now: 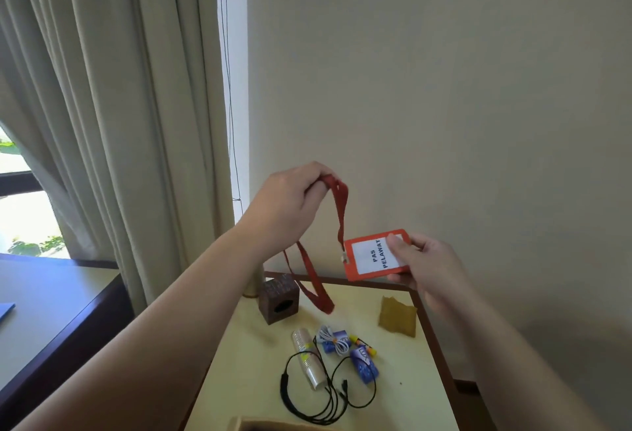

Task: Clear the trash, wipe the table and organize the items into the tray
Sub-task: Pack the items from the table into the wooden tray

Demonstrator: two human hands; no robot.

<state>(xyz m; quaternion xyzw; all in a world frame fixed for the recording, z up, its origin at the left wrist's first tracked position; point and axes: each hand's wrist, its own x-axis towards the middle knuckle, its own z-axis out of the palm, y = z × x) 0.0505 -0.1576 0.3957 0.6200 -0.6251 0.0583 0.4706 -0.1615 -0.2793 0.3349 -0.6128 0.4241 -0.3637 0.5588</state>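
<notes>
Clearly the badge [376, 254] is light and stiff, held above the tabletop's [403, 379] far edge — the right hand [424, 259] pinches its end, thumb on the face. Its red strap [337, 211] is limp and tangle-prone; the left hand [290, 201] grips the upper fold — gather the loop first.

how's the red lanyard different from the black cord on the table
The red lanyard is a flat ribbon; the black cord is thin and round. The lanyard hangs in the air, gripped by the left hand and clipped to a badge holder held in the right hand; the cord lies untouched in loose loops on the table. Both are long, flexible and looped.
</notes>
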